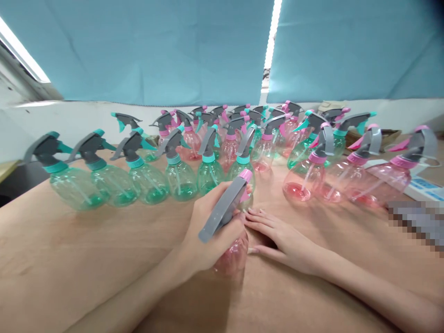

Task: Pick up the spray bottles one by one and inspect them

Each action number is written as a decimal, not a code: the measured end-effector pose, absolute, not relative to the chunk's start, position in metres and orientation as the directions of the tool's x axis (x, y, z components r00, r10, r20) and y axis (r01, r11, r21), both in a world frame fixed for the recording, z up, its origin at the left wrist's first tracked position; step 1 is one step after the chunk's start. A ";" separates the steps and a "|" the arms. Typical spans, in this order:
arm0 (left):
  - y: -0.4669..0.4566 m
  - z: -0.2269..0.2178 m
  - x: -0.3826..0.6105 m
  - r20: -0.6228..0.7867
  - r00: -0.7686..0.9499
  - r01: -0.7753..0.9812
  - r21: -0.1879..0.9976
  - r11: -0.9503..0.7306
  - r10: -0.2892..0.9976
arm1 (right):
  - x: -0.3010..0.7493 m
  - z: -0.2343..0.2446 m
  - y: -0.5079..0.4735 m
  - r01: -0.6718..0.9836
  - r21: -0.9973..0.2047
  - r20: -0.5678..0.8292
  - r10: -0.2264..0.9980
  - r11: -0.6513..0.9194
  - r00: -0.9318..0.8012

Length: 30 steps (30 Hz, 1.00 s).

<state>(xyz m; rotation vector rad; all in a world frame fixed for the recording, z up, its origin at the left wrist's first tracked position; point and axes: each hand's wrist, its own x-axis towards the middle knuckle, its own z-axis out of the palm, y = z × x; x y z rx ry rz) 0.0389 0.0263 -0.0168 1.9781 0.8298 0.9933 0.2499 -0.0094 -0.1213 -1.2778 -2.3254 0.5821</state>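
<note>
A pink spray bottle (233,256) with a grey trigger head and pink nozzle stands at the middle front of the table. My left hand (211,226) is wrapped round its neck, under the grey head. My right hand (284,240) rests on the table just right of this bottle, fingers stretched out and holding nothing. Its fingertips are close to the bottle; whether they touch it I cannot tell. Just behind my left hand stands a green spray bottle (242,169), partly covered by the hand and the pink bottle's head.
A row of green spray bottles (149,185) spans the left. Pink spray bottles (305,182) stand at the right, with several mixed bottles behind. A blue-and-white item (426,187) lies at the right edge beside a blurred patch. A blue curtain (156,51) hangs behind the wooden table (86,263).
</note>
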 end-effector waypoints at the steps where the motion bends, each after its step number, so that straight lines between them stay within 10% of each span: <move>1: 0.026 -0.017 0.039 0.355 0.488 0.207 0.840 -0.501 0.797 | 0.250 -0.121 -0.010 0.679 -0.547 0.165 0.858 0.490 -0.486; 30: 0.024 -0.015 0.040 0.349 0.459 0.214 0.849 -0.483 0.817 | 0.249 -0.117 -0.010 0.690 -0.530 0.159 0.856 0.494 -0.491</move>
